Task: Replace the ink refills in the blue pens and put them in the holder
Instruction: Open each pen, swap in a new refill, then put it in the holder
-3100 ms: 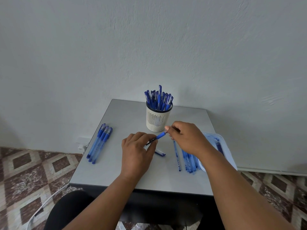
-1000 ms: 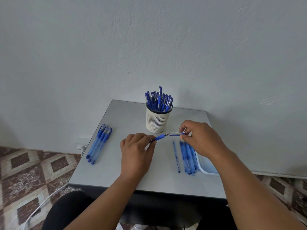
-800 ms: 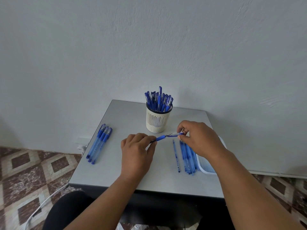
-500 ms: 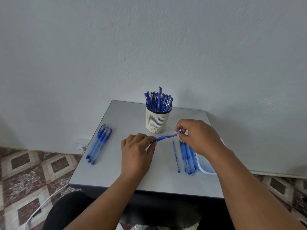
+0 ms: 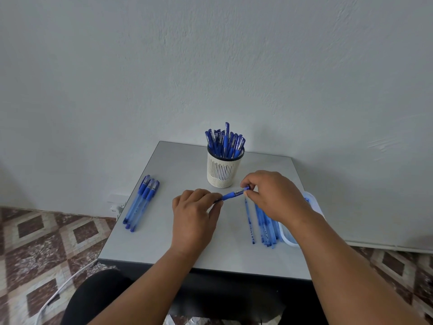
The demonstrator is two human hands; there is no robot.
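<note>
A pale grey wall and a patterned brown tile floor frame a small grey tabletop (image 5: 178, 233). Above it our two hands hold one blue pen (image 5: 230, 195) between them, tilted up toward the right. Our left hand (image 5: 194, 216) curls its fingers round the lower end; our right hand (image 5: 274, 195) pinches the upper end between thumb and fingertips. Just beyond our hands stands a cream slotted holder (image 5: 223, 171), packed with upright blue pens. Well out to the left of our left hand lie three capped pens (image 5: 140, 202), side by side. Under and just beside our right hand lies a row of thin ink refills (image 5: 262, 228), and past our right wrist a pale plastic tray (image 5: 287, 235) shows in part.
</note>
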